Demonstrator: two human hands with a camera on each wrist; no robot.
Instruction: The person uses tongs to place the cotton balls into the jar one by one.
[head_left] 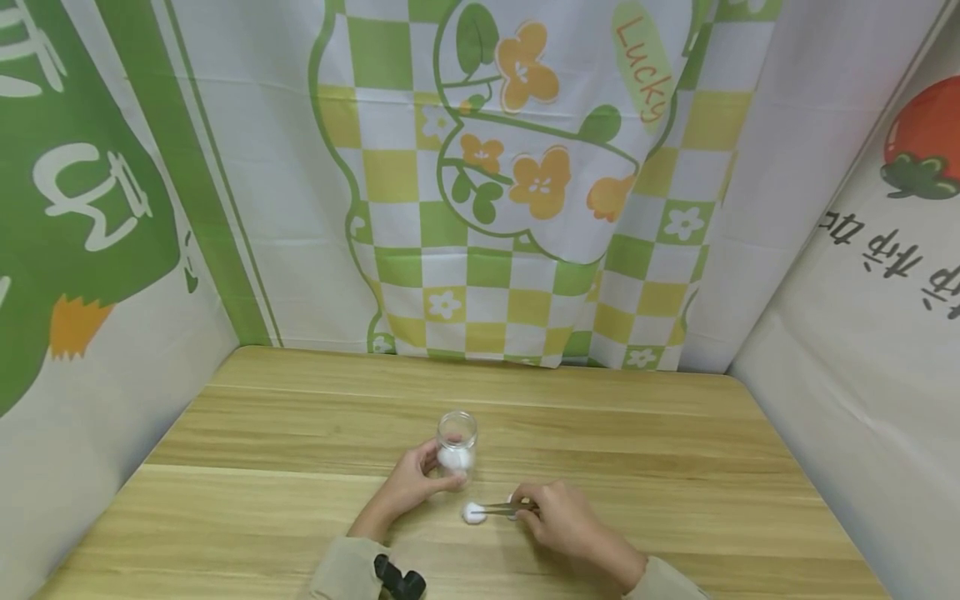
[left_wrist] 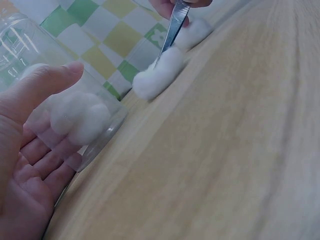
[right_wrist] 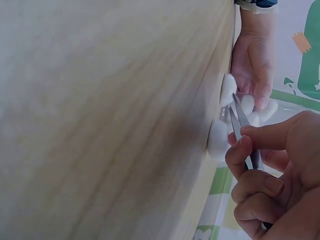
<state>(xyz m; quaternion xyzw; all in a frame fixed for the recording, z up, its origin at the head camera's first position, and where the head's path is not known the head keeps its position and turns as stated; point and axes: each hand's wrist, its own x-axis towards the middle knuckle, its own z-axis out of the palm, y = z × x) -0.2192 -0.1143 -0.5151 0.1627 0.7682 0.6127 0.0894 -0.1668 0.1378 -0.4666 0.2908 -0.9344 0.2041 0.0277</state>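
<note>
My left hand holds a clear jar at its side, the thumb in front and the fingers behind. Several white cotton balls lie inside the jar, and its mouth has no lid on it. Metal tweezers are pinched between the thumb and fingers of my right hand. Their tips are at a cotton ball on the table, just to the right of the jar; in the right wrist view the tips stand slightly apart. Another cotton ball sits on the table beside the tweezers, partly hidden by my right hand in the head view.
The wooden table runs back to a hanging cloth with green and yellow checks. Printed cloth walls stand at left and right. A black device is strapped at the left sleeve.
</note>
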